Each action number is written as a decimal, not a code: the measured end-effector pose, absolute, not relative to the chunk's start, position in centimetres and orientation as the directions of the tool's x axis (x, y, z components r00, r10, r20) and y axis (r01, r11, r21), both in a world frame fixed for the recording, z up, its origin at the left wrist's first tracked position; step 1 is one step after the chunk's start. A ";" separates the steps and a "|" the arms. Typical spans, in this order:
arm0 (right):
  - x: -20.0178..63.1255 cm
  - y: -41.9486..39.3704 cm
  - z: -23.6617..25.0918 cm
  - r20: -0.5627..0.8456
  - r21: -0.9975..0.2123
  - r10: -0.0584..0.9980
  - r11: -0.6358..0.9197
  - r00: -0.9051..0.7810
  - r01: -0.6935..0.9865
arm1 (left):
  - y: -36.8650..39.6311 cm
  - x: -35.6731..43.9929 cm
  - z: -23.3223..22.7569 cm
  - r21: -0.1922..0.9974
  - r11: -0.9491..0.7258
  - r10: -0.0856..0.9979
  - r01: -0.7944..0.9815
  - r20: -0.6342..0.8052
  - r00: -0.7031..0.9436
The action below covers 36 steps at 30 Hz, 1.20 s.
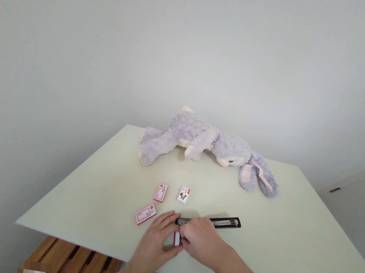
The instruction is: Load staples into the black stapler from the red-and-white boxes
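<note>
Both my hands, left hand (155, 238) and right hand (202, 241), pinch closed on a small red-white box (176, 239), black stapler (220, 222) just beyond, three boxes (160, 192) on pale bench (290, 246), plush rabbit (208, 147) behind.

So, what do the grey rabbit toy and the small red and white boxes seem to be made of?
Rabbit toy: soft plush fabric, judging by its fuzzy, matte pile and limp shape. Small boxes: probably printed cardboard, with flat faces and sharp edges; the finish is too small to tell.

one head-worn view looks forward and down across the table (292, 228) toward the wall (197, 42).
</note>
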State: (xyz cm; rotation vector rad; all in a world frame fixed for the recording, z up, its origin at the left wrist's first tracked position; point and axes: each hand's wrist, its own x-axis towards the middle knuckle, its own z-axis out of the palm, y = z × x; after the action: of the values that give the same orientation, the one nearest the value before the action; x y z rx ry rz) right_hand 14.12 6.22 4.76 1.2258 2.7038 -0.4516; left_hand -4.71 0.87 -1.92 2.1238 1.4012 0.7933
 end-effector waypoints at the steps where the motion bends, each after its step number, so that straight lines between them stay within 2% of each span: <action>1: 14.8 6.2 4.7 -0.225 -0.251 0.706 0.624 -0.671 0.740 | 0.9 -4.7 -1.9 0.662 -0.365 0.928 0.655 0.204 0.311; 6: 19.4 5.2 3.3 -0.081 -0.535 0.789 0.481 -0.609 0.694 | 0.8 -4.7 -2.0 0.658 -0.360 0.930 0.662 0.196 0.311; 10: 22.3 3.8 1.8 -0.096 -0.614 0.876 0.322 -0.473 0.721 | 0.3 -4.9 -1.8 0.646 -0.360 0.933 0.673 0.235 0.273; 14: 23.2 2.8 1.1 -0.142 -0.652 0.910 0.211 -0.390 0.728 | -0.5 -4.8 -1.9 0.678 -0.250 0.967 0.691 0.211 0.143; 21: 21.4 2.9 1.6 -0.136 -0.675 0.893 0.233 -0.428 0.700 | -0.8 -1.9 -2.6 0.713 -0.138 0.989 0.688 0.137 0.056; 25: 20.8 3.2 2.5 -0.200 -0.609 0.879 0.234 -0.433 0.757 | -1.0 -2.0 -2.6 0.763 -0.130 0.991 0.633 0.109 0.072; 28: 20.2 3.4 2.9 -0.194 -0.568 0.887 0.246 -0.418 0.786 | -0.7 -2.7 -2.5 0.783 -0.099 0.994 0.614 0.103 0.029; 31: 19.1 3.6 2.9 -0.169 -0.575 0.871 0.293 -0.461 0.764 | 0.4 -3.2 -2.4 0.747 -0.096 0.991 0.658 0.134 -0.008; 36: 17.3 4.8 2.8 -0.129 -0.562 0.836 0.381 -0.533 0.734 | 2.6 -3.1 -2.0 0.639 -0.214 0.977 0.738 0.145 0.158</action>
State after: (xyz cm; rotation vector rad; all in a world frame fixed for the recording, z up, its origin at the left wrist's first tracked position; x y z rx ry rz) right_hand 17.31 4.84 2.85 1.5832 2.7527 -0.9638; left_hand -3.13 2.60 -2.01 2.0200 1.6288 0.7606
